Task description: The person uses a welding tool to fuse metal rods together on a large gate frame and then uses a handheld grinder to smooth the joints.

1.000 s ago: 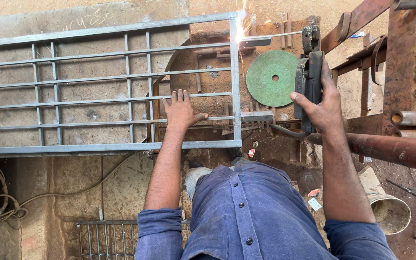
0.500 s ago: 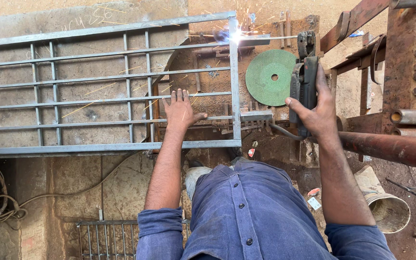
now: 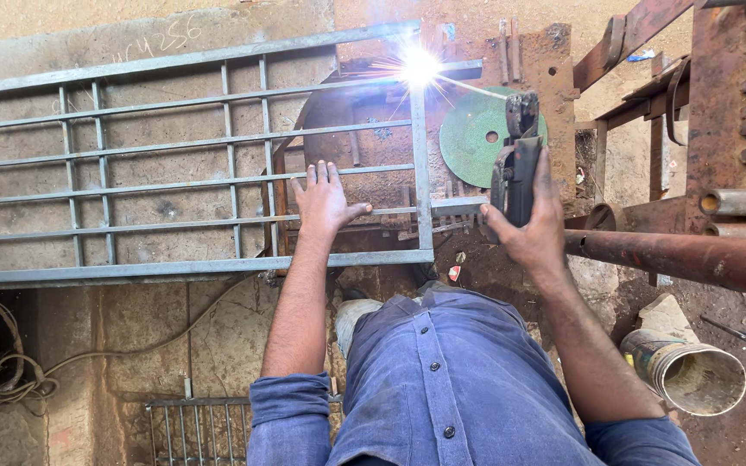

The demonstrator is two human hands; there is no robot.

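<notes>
Steel grille (image 3: 192,164) — likely heavy, stiff, best held by its frame; left hand (image 3: 325,200) lies flat, right hand (image 3: 530,226) clamps the electrode holder (image 3: 518,155).

Grey metal grille (image 3: 192,164) of crossed bars; green round disc (image 3: 477,134); black welding holder (image 3: 518,164); white-hot spark (image 3: 419,66); rust-brown pipe (image 3: 684,259); blue buttoned shirt (image 3: 451,388).
</notes>
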